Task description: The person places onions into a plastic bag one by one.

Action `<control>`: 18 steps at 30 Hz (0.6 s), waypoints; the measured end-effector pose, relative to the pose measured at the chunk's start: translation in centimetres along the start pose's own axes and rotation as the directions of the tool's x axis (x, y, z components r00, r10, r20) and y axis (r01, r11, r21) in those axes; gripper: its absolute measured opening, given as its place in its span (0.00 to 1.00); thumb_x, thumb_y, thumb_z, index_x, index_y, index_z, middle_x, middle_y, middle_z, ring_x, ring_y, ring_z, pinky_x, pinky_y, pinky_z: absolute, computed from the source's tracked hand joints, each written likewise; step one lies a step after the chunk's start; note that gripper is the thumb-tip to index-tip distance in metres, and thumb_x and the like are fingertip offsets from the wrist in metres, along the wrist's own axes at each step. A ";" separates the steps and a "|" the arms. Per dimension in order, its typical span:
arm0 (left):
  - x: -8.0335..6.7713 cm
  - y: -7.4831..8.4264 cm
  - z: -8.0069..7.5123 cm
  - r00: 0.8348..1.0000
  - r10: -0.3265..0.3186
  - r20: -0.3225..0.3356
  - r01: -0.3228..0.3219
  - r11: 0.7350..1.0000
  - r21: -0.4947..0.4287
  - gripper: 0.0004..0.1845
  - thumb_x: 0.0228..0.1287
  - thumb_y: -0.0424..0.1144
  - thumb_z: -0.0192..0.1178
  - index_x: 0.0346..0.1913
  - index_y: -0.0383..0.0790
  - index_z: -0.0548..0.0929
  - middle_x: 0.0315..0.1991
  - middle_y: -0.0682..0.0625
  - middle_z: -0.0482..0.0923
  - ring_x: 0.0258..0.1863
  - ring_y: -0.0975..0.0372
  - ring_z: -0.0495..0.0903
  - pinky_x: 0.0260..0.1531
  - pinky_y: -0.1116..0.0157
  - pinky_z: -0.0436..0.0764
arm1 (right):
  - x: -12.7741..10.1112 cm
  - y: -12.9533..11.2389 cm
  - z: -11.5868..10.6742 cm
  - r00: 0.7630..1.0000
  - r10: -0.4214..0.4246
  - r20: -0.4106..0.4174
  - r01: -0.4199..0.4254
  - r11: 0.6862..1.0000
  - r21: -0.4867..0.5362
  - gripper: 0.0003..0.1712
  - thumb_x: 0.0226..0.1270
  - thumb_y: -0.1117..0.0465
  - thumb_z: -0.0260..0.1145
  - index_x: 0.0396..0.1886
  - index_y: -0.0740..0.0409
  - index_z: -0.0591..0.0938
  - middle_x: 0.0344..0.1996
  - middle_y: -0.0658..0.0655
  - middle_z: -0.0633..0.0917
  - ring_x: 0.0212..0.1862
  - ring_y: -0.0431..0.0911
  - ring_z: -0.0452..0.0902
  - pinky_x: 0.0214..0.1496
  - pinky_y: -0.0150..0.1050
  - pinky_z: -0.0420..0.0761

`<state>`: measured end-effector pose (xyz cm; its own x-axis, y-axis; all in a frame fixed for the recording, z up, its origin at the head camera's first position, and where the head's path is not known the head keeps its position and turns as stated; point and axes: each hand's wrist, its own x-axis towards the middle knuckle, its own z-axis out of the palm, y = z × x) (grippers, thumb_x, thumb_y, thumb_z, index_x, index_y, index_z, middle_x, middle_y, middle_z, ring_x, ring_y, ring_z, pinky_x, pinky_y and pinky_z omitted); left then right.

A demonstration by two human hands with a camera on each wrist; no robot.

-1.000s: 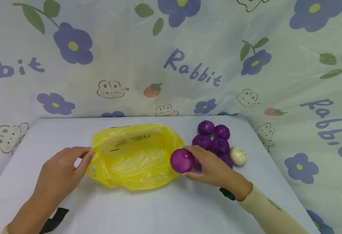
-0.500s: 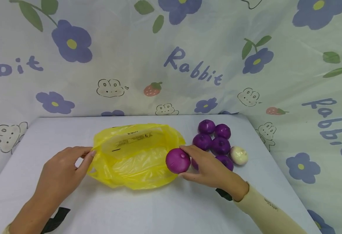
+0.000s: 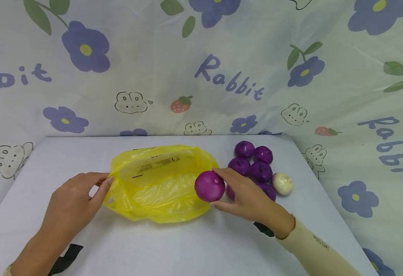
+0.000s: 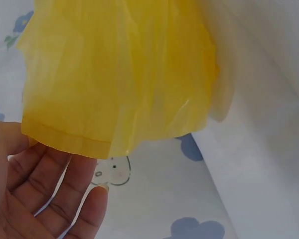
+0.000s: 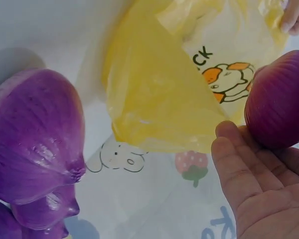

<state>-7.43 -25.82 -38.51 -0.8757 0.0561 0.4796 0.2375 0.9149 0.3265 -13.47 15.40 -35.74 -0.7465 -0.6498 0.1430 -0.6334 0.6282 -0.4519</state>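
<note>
A yellow plastic bag (image 3: 160, 184) lies open on the pale table (image 3: 173, 245). My left hand (image 3: 73, 199) pinches the bag's left rim and holds the mouth open; the left wrist view shows the bag's edge (image 4: 70, 142) held in that hand. My right hand (image 3: 246, 195) grips a purple onion (image 3: 209, 186) at the bag's right rim, just above the opening. In the right wrist view that onion (image 5: 279, 107) rests against my fingers (image 5: 239, 169), with the yellow bag (image 5: 159, 99) behind it.
Several purple onions (image 3: 253, 163) and one white onion (image 3: 282, 183) sit in a cluster right of the bag. A flower and rabbit print cloth (image 3: 201, 69) hangs behind and beside the table. Black wrist straps (image 3: 64, 258) show near both forearms.
My right hand has carried the purple onion slightly left and up, from beside the bag's right edge to over its rim. The left hand has kept its hold on the bag.
</note>
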 end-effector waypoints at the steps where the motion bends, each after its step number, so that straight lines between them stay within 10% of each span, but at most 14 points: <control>1: 0.0 0.0 0.0 1.000 0.001 0.000 -0.001 1.000 -0.001 0.15 0.62 0.37 0.74 0.49 0.33 0.88 0.36 0.42 0.88 0.34 0.48 0.83 0.26 0.49 0.84 | 0.0 -0.1 0.0 1.000 0.003 0.001 -0.003 1.000 -0.003 0.49 0.61 0.44 0.80 0.77 0.55 0.70 0.64 0.53 0.80 0.62 0.45 0.80 0.59 0.44 0.84; 18: 0.0 0.1 -0.2 1.000 -0.006 0.011 0.006 1.000 -0.002 0.15 0.63 0.37 0.74 0.49 0.33 0.88 0.37 0.42 0.88 0.30 0.51 0.82 0.24 0.53 0.83 | 0.4 -1.2 0.5 0.999 -0.053 -0.004 0.053 0.998 0.021 0.49 0.62 0.44 0.80 0.77 0.56 0.70 0.62 0.52 0.81 0.43 0.41 0.79 0.48 0.34 0.84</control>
<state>-7.29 -25.79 -38.36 -0.8815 0.0546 0.4690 0.2327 0.9146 0.3308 -12.94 14.18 -35.55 -0.7127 -0.6805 0.1703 -0.6677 0.5835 -0.4623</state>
